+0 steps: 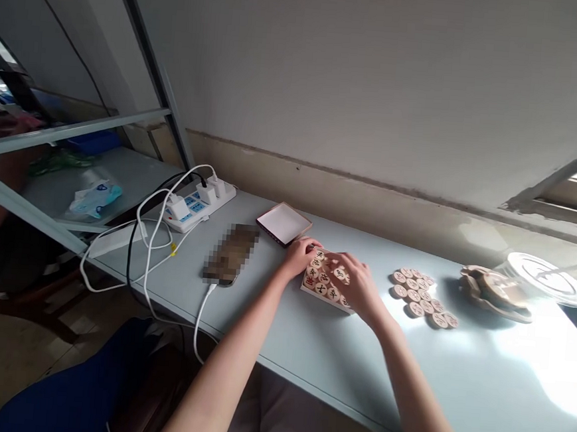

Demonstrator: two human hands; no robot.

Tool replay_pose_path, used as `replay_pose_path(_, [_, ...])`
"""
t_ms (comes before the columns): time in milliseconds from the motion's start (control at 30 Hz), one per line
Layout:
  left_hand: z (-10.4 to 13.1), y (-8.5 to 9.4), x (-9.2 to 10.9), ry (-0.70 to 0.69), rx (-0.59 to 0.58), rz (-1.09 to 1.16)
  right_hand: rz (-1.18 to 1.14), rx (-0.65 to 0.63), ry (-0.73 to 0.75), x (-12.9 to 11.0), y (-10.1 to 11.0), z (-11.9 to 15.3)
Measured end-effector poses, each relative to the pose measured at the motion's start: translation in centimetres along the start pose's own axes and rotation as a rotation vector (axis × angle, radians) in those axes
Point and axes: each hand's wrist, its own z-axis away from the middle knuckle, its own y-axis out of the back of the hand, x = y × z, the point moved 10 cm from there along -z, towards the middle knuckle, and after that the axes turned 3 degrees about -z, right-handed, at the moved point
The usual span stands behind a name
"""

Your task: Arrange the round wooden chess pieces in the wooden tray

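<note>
A shallow box (326, 301) filled with round wooden Chinese chess pieces (321, 288), marked with red and black characters, rests on the desk in front of me. My left hand (298, 257) grips the box at its far left corner, fingers curled over the edge. Over the right part of the box, my right hand (358, 281) bends its fingers down around a Chinese chess piece (340, 274); the fingers partly cover it and the pieces below. More loose Chinese chess pieces (413, 295) lie flat in a cluster to the right of the box.
Behind the box lies an open lid (284, 223). A phone (230, 255) on a white cable and a power strip (202, 206) with plugs are at left. At right stand a brown carved dish (495, 292) and a clear plastic lid (548, 280). A metal frame (76, 126) rises at left.
</note>
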Motion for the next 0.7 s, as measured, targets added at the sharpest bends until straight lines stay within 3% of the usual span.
replay_pose_path(167, [-0.1, -0.2, -0.1, -0.003, 0.009, -0.064, 0.033, 0.098, -0.056, 4.8, 3.5, 4.4])
replay_pose_path(267, [-0.2, -0.5, -0.2, 0.004, -0.011, -0.088, 0.118, 0.051, -0.111, 8.1, 3.2, 6.9])
replay_pose_path(367, [-0.2, -0.6, -0.2, 0.007, -0.014, -0.098, 0.299, 0.047, -0.144, 9.6, 3.3, 8.4])
replay_pose_path(467, [-0.2, -0.6, -0.2, 0.021, -0.015, -0.098, 0.475, 0.109, -0.181, 9.2, 4.4, 8.5])
replay_pose_path(567, [-0.2, -0.7, -0.4, 0.044, -0.026, -0.097, 0.489, 0.148, -0.144, 7.0, 4.6, 7.2])
replay_pose_path(633, [-0.2, -0.7, -0.4, 0.055, -0.035, -0.097, 0.383, 0.115, -0.052, 4.6, 3.3, 5.5])
replay_pose_path(700, [-0.2, -0.7, -0.4, 0.067, -0.044, -0.092, 0.211, 0.003, 0.057, 1.8, 0.7, 3.7])
